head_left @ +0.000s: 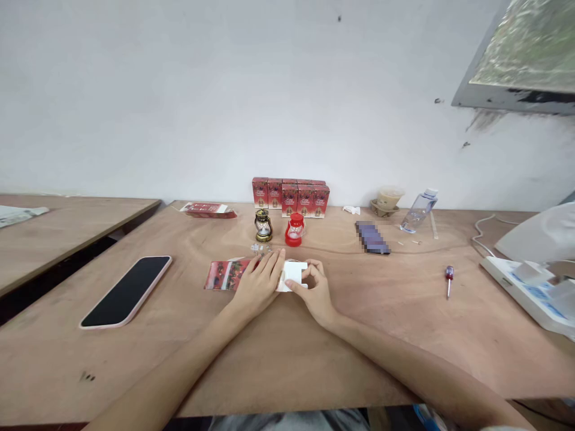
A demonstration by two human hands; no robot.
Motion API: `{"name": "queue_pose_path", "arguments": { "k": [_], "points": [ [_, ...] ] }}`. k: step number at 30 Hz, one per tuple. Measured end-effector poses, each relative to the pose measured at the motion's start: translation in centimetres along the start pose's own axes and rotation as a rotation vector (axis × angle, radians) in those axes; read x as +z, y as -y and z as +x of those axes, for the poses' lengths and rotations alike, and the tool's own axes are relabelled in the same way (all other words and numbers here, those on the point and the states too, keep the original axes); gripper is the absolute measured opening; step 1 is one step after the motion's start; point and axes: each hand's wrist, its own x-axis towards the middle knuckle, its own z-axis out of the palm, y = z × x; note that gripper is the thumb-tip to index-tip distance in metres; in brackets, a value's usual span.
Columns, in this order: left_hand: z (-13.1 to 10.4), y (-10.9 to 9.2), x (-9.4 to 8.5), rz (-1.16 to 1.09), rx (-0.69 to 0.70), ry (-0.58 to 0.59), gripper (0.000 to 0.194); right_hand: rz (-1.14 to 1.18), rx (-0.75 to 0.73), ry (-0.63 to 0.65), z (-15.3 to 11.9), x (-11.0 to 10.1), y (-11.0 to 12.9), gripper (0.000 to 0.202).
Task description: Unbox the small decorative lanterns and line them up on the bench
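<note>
A flattened red box (220, 275) with a white end lies on the wooden table in front of me. My left hand (260, 279) rests flat across its middle with the fingers stretched out. At the box's right end, my right hand (315, 290) pinches the white flap (293, 273) between thumb and fingers. Just beyond my hands stand a small bronze lantern (263, 226) and a small red lantern (294, 230). Small clear pieces (257, 247) lie in front of the bronze lantern.
Red boxes (290, 197) stand by the wall, with another flat box (209, 210) left. A phone (128, 292) lies left. Rightward are a dark pixelated item (372, 237), cup (389, 197), bottle (418, 211), screwdriver (448, 280) and power strip (525, 293).
</note>
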Motion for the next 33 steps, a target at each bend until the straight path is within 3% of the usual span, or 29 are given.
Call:
{"name": "queue_pose_path", "arguments": {
  "k": [3, 9, 15, 19, 23, 26, 29, 31, 33],
  "points": [
    [-0.3, -0.3, 0.1, -0.044, -0.010, 0.144, 0.051, 0.005, -0.005, -0.005, 0.0, -0.2, 0.1, 0.032],
    [-2.2, -1.1, -0.5, -0.276, 0.016, 0.526, 0.056, 0.113, -0.009, -0.168, 0.8, -0.6, -0.9, 0.017],
    [-3.0, -0.8, -1.6, -0.450, 0.000, 0.708, 0.067, 0.167, 0.109, 0.035, 1.0, -0.3, -1.0, 0.016],
    [-3.4, -0.6, -1.7, -0.405, 0.039, 0.677, 0.068, 0.188, 0.173, 0.092, 1.0, -0.2, -0.9, 0.016],
    [-4.2, 1.5, -2.4, -0.262, 0.141, 0.494, 0.068, 0.199, 0.175, 0.032, 1.1, -0.2, -1.3, 0.016],
    [-4.4, 4.9, -4.1, -0.154, 0.125, 0.303, 0.062, 0.205, 0.183, -0.004, 1.2, -0.1, -1.5, 0.014],
    [-4.1, 9.2, -5.8, -0.032, -0.022, 0.154, 0.057, 0.199, 0.190, -0.020, 1.2, -0.1, -1.5, 0.013],
    [-3.8, 11.9, -6.0, 0.038, -0.134, 0.139, 0.052, 0.189, 0.193, -0.012, 1.2, -0.1, -1.4, 0.013],
    [-3.7, 14.3, -5.2, 0.090, -0.214, 0.206, 0.051, 0.182, 0.191, -0.009, 1.2, -0.2, -1.4, 0.013]
  ]
}}
